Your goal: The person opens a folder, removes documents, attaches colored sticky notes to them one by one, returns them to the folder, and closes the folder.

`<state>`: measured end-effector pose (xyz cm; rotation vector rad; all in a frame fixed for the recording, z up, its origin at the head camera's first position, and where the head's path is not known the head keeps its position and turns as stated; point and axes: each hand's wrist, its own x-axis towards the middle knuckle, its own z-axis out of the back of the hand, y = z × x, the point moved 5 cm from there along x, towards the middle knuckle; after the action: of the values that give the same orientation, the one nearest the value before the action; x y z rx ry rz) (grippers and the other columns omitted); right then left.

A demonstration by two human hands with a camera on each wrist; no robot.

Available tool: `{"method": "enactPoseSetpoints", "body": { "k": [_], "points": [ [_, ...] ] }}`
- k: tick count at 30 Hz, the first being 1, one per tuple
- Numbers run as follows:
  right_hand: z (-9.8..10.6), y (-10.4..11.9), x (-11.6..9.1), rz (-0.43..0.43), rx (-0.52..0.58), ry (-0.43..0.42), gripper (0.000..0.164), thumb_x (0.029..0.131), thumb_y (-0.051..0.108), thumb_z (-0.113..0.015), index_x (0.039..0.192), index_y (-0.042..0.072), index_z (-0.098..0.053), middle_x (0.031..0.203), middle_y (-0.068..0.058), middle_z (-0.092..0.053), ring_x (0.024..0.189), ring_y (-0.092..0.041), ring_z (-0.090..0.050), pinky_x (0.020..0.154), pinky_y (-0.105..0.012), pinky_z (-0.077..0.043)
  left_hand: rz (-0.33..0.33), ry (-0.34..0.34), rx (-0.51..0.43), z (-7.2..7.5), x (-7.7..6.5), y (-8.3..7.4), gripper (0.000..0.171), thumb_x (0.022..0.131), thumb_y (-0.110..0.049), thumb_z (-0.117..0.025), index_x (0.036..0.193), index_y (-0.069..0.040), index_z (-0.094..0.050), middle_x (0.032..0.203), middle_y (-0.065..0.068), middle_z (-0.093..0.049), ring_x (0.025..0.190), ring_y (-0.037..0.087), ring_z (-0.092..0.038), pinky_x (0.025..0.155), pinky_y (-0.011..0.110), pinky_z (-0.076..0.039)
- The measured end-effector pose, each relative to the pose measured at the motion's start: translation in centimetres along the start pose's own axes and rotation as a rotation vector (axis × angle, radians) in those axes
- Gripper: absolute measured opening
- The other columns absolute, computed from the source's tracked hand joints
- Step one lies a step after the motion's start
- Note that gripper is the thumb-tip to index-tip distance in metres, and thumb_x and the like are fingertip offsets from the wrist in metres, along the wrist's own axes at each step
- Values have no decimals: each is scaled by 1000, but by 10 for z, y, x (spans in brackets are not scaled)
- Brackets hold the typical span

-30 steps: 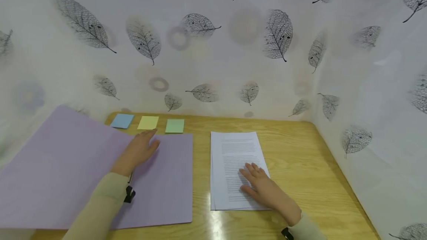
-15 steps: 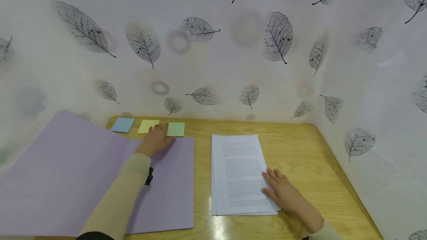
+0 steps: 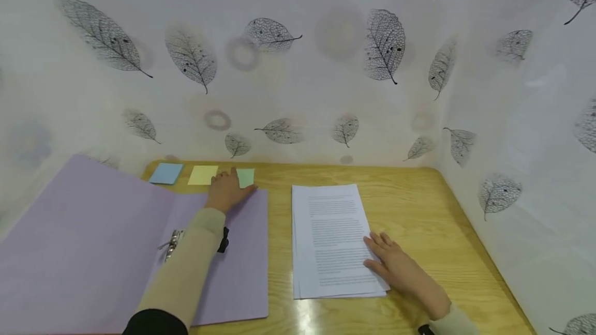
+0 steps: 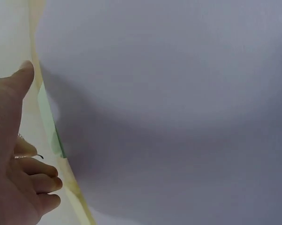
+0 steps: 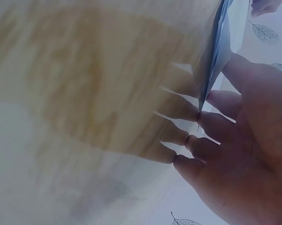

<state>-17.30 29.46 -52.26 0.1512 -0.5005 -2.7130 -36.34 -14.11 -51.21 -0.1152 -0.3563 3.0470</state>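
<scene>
My left hand [image 3: 226,193] is over the top edge of an open purple folder [image 3: 247,262], thumb spread away from the loosely bent fingers. Its fingertips are beside the green sticky notes [image 3: 247,177], covering their left part; whether they touch is unclear. In the left wrist view the green notes [image 4: 48,122] show past the folder's edge, and nothing is gripped by the left hand [image 4: 14,154]. My right hand [image 3: 402,270] rests at the right edge of a stack of printed sheets [image 3: 332,242]. In the right wrist view, the sheets' edge [image 5: 216,56] meets the fingers [image 5: 216,126].
Yellow sticky notes [image 3: 202,175] and blue ones [image 3: 166,173] lie left of the green ones. A metal clip [image 3: 172,244] sits inside the folder, partly behind the left sleeve. The folder's raised cover [image 3: 79,247] leans left. Leaf-patterned sheeting [image 3: 288,81] surrounds the wooden table [image 3: 419,200].
My left hand has moved right and forward, from over the folder to the green notes. The right hand has slid right, from on top of the printed sheets to their edge.
</scene>
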Motion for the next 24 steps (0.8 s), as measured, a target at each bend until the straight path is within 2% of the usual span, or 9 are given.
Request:
{"method": "enactPoseSetpoints", "body": {
  "k": [3,5,10,13,18,22,24],
  "points": [
    [0,0,0,-3,21,5,60,107,37,-61,152,-2,-52,160,-28,-44,151,-56,-34,119,-72,-34,21,-55,-28,-4,0,1,106,98,-64,-61,156,19,-29,127,44,-62,117,53,-65,105,61,-52],
    [0,0,1,-1,32,10,60,107,38,-61,152,-2,-52,161,-28,-44,152,-56,-33,119,-72,-33,51,-86,-56,-7,-2,3,107,97,-64,-64,154,20,-30,120,43,-65,109,52,-68,97,59,-57],
    [1,1,2,-6,60,19,61,108,39,-60,153,-2,-52,162,-28,-43,152,-57,-31,118,-73,-33,129,-145,-75,-14,-4,2,105,93,-73,-62,134,23,-53,122,43,-62,114,52,-62,101,61,-51],
    [2,0,1,-23,77,26,61,107,38,-61,153,-1,-51,163,-27,-41,153,-57,-30,119,-73,-33,161,-160,-66,-18,-3,-3,103,92,-76,-60,121,23,-60,123,41,-61,115,51,-59,101,62,-49],
    [3,-2,0,-40,90,40,63,107,39,-61,154,0,-50,164,-26,-39,154,-56,-27,120,-74,-30,208,-189,-139,-19,-1,-6,94,92,-67,-65,122,23,-57,121,41,-60,116,52,-57,104,62,-46],
    [3,-2,1,-45,91,43,63,107,40,-61,154,0,-50,164,-26,-39,154,-56,-27,120,-74,-30,212,-236,-264,-20,1,-4,84,89,-52,-73,126,21,-54,121,39,-61,118,51,-57,107,61,-46],
    [4,-2,1,-53,93,45,63,107,41,-61,154,0,-51,164,-26,-40,154,-56,-27,120,-73,-31,198,-271,-342,-20,2,-3,79,87,-44,-76,129,19,-55,120,36,-63,117,49,-59,105,59,-49]
  ]
}}
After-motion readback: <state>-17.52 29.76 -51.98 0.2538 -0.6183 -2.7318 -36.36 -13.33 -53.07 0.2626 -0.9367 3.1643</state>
